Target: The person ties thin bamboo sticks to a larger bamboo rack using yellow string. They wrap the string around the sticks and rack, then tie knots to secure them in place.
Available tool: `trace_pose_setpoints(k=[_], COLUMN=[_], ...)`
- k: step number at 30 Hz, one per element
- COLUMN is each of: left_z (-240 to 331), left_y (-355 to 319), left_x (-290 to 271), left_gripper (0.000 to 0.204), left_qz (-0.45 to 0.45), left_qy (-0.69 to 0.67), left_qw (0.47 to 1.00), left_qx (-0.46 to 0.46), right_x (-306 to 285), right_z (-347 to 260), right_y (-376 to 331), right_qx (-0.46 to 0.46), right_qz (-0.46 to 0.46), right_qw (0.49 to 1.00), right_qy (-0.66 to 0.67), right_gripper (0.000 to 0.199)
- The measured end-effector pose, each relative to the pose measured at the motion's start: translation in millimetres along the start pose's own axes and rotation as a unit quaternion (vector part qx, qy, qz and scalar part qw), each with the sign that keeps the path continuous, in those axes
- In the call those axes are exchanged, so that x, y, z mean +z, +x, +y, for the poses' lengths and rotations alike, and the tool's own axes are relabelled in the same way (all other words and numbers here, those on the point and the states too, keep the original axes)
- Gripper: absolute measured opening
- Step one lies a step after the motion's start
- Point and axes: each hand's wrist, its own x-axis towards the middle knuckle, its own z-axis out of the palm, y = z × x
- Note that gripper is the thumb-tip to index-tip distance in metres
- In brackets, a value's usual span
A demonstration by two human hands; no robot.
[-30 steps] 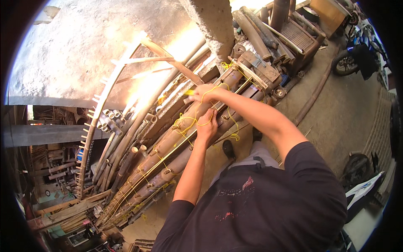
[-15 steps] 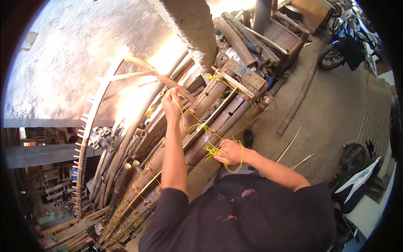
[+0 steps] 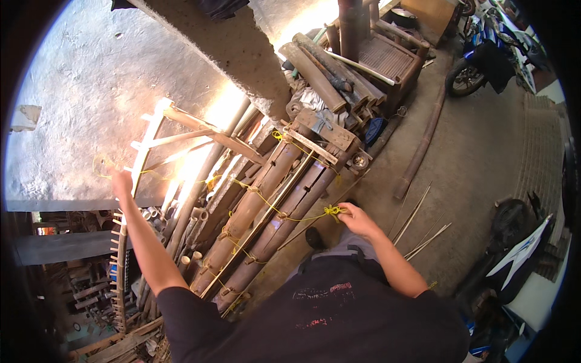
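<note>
Fingers [image 3: 340, 213] of both hands pinch the yellow cord [image 3: 284, 216] stretched between them.

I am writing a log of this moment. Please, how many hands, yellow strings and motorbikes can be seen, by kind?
Hands: 2, left hand and right hand
Yellow string: 1
Motorbikes: 2, blue motorbike and white motorbike
Total: 5

no packages, labels, signs or screens in view

Left hand [image 3: 121, 181] holding yellow cord [image 3: 266, 199] stretched out far left; right hand [image 3: 357, 219] pinching cord knot beside bamboo poles [image 3: 266, 199]; motorbike [image 3: 484, 54] standing behind.
</note>
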Motion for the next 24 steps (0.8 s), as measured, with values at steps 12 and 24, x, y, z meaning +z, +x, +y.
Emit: trace_pose_setpoints(k=[12, 24], left_z=[385.6, 390.1], left_y=[-386.0, -389.9], left_x=[21.6, 32.8], left_gripper=[0.025, 0.021], left_qz=[-0.291, -0.220], left_qy=[-0.311, -0.422], left_qw=[0.904, 0.879], left_qx=[0.047, 0.021], right_x=[24.2, 11.5], right_z=[-115.9, -270.9], right_y=[55.3, 185.8], right_qx=[-0.288, -0.357], right_qz=[0.246, -0.241], right_qw=[0.836, 0.841], right_qy=[0.397, -0.328], right_gripper=[0.021, 0.045])
